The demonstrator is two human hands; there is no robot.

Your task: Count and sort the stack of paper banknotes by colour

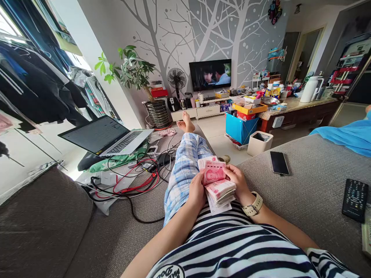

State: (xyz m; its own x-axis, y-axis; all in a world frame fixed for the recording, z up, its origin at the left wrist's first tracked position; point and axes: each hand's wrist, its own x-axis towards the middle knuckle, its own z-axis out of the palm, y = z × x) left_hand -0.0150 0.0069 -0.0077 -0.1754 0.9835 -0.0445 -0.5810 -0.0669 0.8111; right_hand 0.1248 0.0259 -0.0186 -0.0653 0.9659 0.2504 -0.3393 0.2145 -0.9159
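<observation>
A thick stack of red banknotes (222,192) rests on my lap, against the striped shirt, with a pale sheet or note showing beneath it. My left hand (198,189) is closed on the stack's left side, thumb near the raised notes. With its fingers my right hand (237,180) grips the right edge of a raised banknote (213,173) marked 100, which shows a portrait. More red notes (203,162) fan out behind that one. The palms and several fingers are hidden under the money. A watch with a pale strap (253,204) is on my right wrist.
Left of my legs on the grey sofa (139,239) lie tangled cables (136,189) and an open laptop (107,137). On the right are a phone (279,162) and a remote control (355,200). A bin (260,143) and a blue box (241,128) stand beyond, near a cluttered table (307,105).
</observation>
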